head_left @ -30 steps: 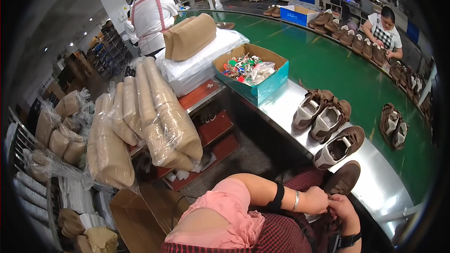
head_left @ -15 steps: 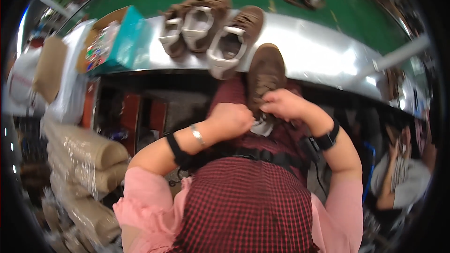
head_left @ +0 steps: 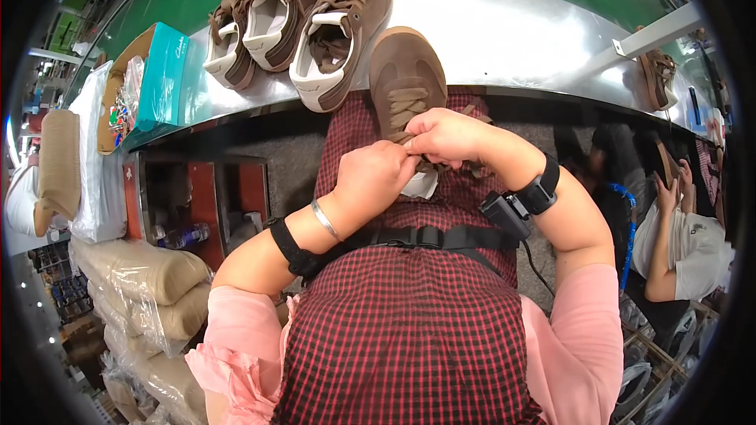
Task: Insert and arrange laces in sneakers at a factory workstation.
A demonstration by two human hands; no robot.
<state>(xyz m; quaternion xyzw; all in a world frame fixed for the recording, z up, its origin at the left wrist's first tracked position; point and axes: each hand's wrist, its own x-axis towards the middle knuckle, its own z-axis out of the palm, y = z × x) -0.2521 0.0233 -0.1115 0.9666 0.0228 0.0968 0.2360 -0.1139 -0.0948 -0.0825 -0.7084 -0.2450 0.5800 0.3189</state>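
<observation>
A brown sneaker (head_left: pixel 405 64) rests in my lap, its toe pointing away and touching the bench edge. Tan shoelaces (head_left: pixel 408 102) run up its front, and a white tongue or lining (head_left: pixel 421 184) shows at the near end. Over the upper laces, my left hand (head_left: pixel 373 175) is closed in a pinch on the shoelace. Close beside it, my right hand (head_left: pixel 442 138) also pinches the shoelace, with the fingertips of both hands almost meeting. Fingers and knuckles hide the exact spot where the lace is held. A loose lace end (head_left: pixel 476 114) sticks out right of the shoe.
Several brown-and-white sneakers (head_left: pixel 340 39) stand on the metal bench (head_left: pixel 488 31). To their left is a teal box (head_left: pixel 161 75) of small colourful items. Plastic-wrapped beige rolls (head_left: pixel 157 271) are stacked at left. Another person (head_left: pixel 683 256) sits at right, handling a shoe.
My view has shifted, so the bench and its shoes sit higher and further left. Both hands have come closer together over the laces, the left now meeting the right.
</observation>
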